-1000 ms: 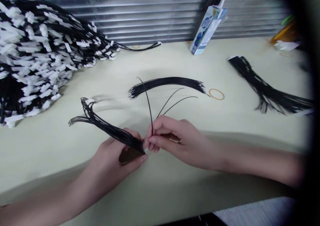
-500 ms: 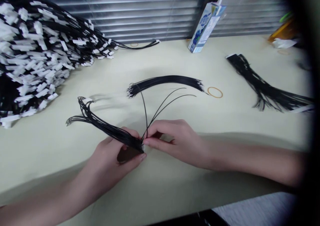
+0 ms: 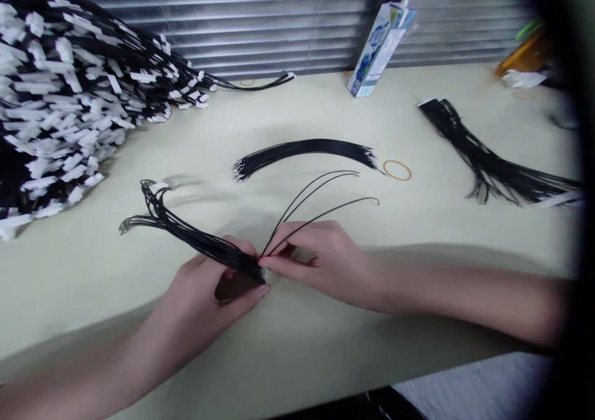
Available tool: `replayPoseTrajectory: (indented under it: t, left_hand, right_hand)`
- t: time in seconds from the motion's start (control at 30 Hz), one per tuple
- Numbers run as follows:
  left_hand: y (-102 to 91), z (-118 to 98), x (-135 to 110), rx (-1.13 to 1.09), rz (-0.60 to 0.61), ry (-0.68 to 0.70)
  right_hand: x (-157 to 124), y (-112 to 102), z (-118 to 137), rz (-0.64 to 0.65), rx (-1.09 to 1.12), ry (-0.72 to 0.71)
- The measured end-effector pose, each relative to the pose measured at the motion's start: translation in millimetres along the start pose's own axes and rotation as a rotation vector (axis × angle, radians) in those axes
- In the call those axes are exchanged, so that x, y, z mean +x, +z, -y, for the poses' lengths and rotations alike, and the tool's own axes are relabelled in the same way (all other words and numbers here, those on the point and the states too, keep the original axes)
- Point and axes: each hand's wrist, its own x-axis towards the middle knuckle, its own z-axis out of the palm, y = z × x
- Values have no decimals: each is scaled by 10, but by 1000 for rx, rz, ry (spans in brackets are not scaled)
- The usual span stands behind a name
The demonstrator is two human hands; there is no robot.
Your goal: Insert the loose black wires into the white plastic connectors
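Observation:
My left hand (image 3: 204, 302) is closed around one end of a bundle of thin black wires (image 3: 195, 240); the bundle's far end splits into two looped tufts to the left. Against that gripped end, the thumb and index finger of my right hand (image 3: 316, 256) pinch a few loose black wires (image 3: 311, 184). These stick up and curve away to the right, apart from the bundle. Exactly what the right fingertips touch at the bundle end is too small to make out. Behind both hands lies another black wire bundle (image 3: 302, 150) with shiny metal tips, next to a rubber band (image 3: 397, 170).
A large heap of black cables with white connectors (image 3: 69, 110) covers the left. Further right lies a bunch of black cables (image 3: 483, 153). A drink carton (image 3: 379, 51) stands by the blinds (image 3: 260, 23). An orange object (image 3: 525, 54) and white tissue (image 3: 524, 79) sit at far right.
One loose wire that stood apart, arching up toward the rear bundle, now leans right over my right hand with the others. My left hand keeps its grip on the bundle.

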Motion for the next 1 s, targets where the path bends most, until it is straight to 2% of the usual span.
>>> replayPoseTrajectory:
  t: [0.23,0.4,0.47,0.6,0.7,0.8,0.87,0.93,1.0]
  left_hand:
    - [-24,-29,27,116,-30,56]
    - [-32,-77,32,82,13,6]
    - [-32,-84,22,78,11,-10]
    - [-33,-78,12,57,14,-24]
    - [-44,-92,28,35,47,-65]
    - [-54,-109,42,62,71,-69]
    - [-52,-102,39,68,58,-56]
    - [-43,-82,28,52,42,-50]
    - [-32,-59,18,33,40,-51]
  right_hand:
    - [-17,5,-27,44,-110,-172]
    - [-37,21,-81,113,-245,-342]
    - [-35,34,-92,124,-262,-353]
    - [29,-18,-57,170,-176,-280]
    - [122,-226,-57,220,-218,-244]
    - [203,-603,-183,203,-487,-206]
    - [231,-894,-327,139,-810,-30]
    - [235,-1158,-479,84,-1106,204]
    - [223,-1356,-605,88,-1228,367]
